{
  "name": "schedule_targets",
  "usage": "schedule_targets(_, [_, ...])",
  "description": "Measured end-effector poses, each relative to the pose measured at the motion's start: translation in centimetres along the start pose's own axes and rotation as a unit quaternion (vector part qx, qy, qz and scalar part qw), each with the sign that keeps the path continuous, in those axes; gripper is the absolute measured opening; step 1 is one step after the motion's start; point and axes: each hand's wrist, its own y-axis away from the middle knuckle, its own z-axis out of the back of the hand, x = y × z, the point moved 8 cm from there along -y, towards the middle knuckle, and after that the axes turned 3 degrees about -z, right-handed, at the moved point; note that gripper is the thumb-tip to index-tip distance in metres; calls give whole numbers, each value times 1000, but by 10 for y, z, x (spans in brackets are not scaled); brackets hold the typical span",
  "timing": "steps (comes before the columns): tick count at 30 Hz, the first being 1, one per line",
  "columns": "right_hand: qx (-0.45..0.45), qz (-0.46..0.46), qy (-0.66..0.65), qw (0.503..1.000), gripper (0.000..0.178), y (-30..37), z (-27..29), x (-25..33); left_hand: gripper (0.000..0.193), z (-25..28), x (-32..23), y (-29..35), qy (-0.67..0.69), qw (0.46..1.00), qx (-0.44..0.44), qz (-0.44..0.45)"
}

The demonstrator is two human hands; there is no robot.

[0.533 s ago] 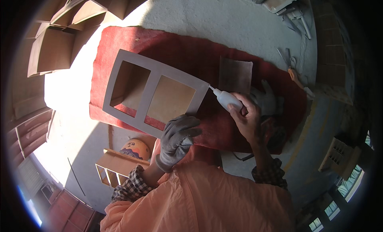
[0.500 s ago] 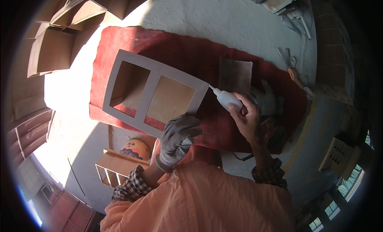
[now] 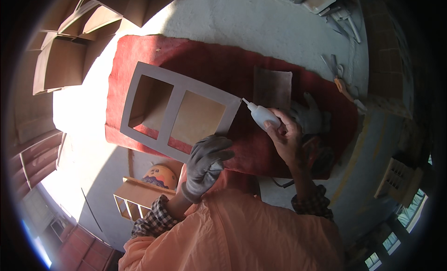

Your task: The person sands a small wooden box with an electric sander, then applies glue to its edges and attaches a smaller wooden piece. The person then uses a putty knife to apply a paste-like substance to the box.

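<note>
A grey two-opening wooden piece [image 3: 171, 113], box-like with a curved upper edge, stands on the red cloth [image 3: 219, 56]. My right hand [image 3: 285, 137], bare, is closed round a small white squeeze bottle [image 3: 264, 116]. The bottle's thin nozzle points up and left, its tip at the piece's right corner; whether they touch I cannot tell. My left hand [image 3: 207, 166] wears a grey work glove and rests at the piece's lower edge. Its fingers are curled, and what they hold, if anything, is hidden.
A dark rectangular sheet [image 3: 274, 88] and a loose grey glove [image 3: 311, 116] lie right of the bottle. Beyond the cloth are scissors [image 3: 342, 87] with orange handles. Brown wooden cabinets [image 3: 60, 61] stand at upper left; a small wooden rack [image 3: 139, 196] is at lower left.
The view has shifted slightly. The bottle's nozzle tip stays at the piece's right corner, and both hands keep nearly the same pose.
</note>
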Motion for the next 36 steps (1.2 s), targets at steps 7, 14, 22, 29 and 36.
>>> schedule_targets(7, [106, -3, -319, 942, 39, 36, -37, 45, 37, -2, -25, -28, 80, 996, 10, -23])
schedule_targets(14, [149, 83, -342, 924, 53, 49, -75, 69, 38, 7, -29, -30, 172, 984, 22, 50])
schedule_targets(22, [-169, 116, 336, 919, 63, -46, -44, 6, 35, 69, 22, -74, -45, 984, -171, 2])
schedule_targets(29, [-143, 96, 67, 983, 50, -61, -51, -23, 34, 77, 71, -69, -99, 975, -198, 21])
schedule_targets(36, [-265, 135, -233, 926, 57, 34, -101, 33, 37, 72, 76, -72, -90, 979, -179, 20])
